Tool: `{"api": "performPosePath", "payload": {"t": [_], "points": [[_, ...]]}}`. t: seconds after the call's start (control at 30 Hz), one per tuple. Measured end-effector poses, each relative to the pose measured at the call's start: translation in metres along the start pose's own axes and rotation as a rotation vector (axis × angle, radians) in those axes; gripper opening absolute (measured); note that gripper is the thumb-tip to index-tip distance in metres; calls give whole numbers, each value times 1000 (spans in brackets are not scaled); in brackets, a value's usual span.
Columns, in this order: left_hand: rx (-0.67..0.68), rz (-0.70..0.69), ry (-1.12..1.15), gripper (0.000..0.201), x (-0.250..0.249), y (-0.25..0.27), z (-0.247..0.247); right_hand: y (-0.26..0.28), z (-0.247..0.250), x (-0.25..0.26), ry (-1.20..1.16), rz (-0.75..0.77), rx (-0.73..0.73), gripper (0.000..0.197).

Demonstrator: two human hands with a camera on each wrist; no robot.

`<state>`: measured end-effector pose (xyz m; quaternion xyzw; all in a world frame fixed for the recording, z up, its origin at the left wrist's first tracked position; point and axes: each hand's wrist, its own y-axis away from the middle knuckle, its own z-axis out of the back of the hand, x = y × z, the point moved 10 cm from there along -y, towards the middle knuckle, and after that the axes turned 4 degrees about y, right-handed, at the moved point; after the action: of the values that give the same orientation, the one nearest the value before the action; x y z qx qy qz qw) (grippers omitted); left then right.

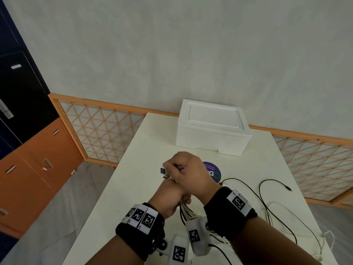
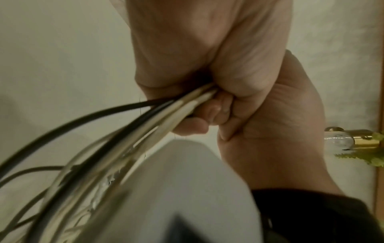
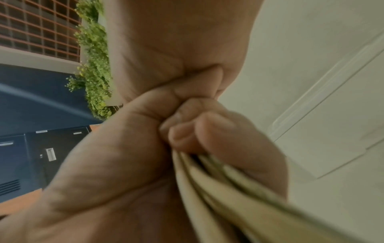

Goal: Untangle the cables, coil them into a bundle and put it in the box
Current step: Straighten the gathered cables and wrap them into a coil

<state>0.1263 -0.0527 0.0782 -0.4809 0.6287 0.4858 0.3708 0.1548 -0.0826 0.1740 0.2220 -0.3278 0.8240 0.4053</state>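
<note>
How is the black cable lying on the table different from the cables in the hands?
The black cable lies loose on the table, one thin strand in open curves with its plug end free. The gripped cables are many strands, black and pale, gathered together; the left hand and right hand grip them above the table. Both are thin and bendy.

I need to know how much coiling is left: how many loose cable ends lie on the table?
1 clearly: a black cable's plug end lies right of the purple sticker. The other strands run into the bunch both hands grip; a pale cable trails off the near edge, so more ends may be hidden.
</note>
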Motion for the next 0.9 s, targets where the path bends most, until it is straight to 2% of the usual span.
{"api": "performPosePath", "payload": {"t": [0.07, 0.1, 0.13, 0.2, 0.27, 0.37, 0.4, 0.5, 0.6, 0.67, 0.77, 0.83, 0.9], "points": [[-10, 35, 25, 9, 1, 2, 3, 1, 0, 1, -62, 20, -23, 13], [-17, 37, 6, 6, 0, 2, 4, 1, -3, 1, -92, 24, 11, 10], [-24, 30, -25, 4, -1, 3, 4, 2, -7, 3, -102, 30, 63, 18], [-50, -18, -92, 20, -6, 5, 6, 4, -18, 13, -63, 102, 176, 34], [-78, -25, -150, 26, -8, 8, 11, 8, -24, 28, -3, 236, 239, 33], [-1, 33, -199, 24, -7, 9, 9, 11, -27, 38, 37, 352, 274, 23], [21, 17, -222, 23, -11, 9, 7, 9, -24, 34, 15, 312, 249, 20], [51, -65, -288, 24, -26, 10, -1, 3, -11, 14, -147, 49, 103, 13], [80, -116, -269, 21, -32, 11, -4, 2, -5, 17, -112, 59, 19, 9], [31, -136, -211, 17, -34, 11, 4, 2, -8, 21, -43, 87, 48, 11], [13, -156, -84, 14, -35, 11, 2, 0, -15, 27, 80, 101, 150, 25], [-19, -124, -80, 15, -28, 8, 6, 0, -22, 28, 197, 109, 270, 48], [-69, -59, -89, 17, -14, 1, 20, 2, -24, 16, 185, 58, 376, 74]]}}
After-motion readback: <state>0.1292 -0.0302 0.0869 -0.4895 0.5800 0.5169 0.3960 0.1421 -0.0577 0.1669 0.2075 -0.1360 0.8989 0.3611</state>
